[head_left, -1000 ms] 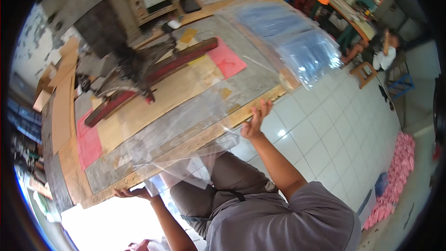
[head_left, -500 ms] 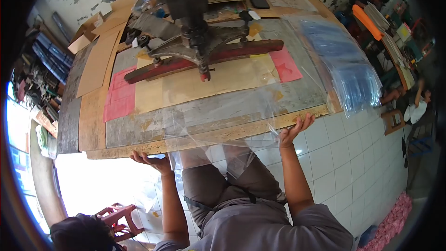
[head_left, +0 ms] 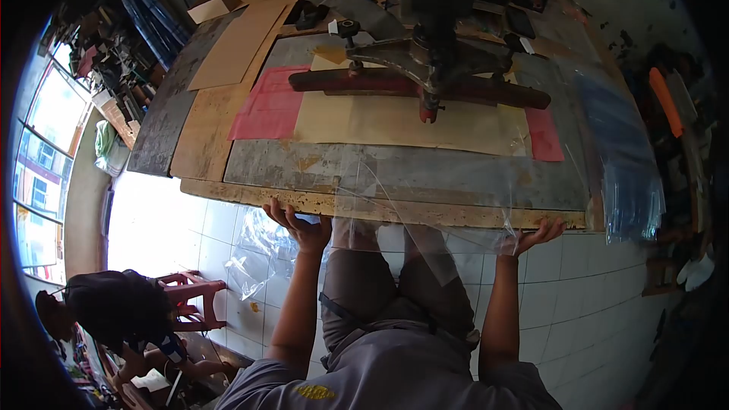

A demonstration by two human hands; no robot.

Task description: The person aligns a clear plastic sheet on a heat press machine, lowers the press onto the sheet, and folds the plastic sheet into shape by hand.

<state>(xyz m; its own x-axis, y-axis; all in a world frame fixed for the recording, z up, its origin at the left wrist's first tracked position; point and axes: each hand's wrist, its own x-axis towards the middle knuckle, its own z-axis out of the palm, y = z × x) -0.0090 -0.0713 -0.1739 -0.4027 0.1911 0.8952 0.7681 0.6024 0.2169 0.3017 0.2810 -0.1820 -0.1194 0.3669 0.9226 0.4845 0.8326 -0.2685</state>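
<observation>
Holds the left hand (head_left: 301, 229) partly open, fingers loosely curled at the front edge of the table (head_left: 220, 190), and the right hand (head_left: 538, 238) more open at the same edge, beside the clear plastic sheet (head_left: 437, 196); cannot quite tell whether pinches any of that plastic. Has the sheet lying over the edge between both hands, nearer than the tan paper (head_left: 402, 130) and dark red bar (head_left: 501, 93).
</observation>
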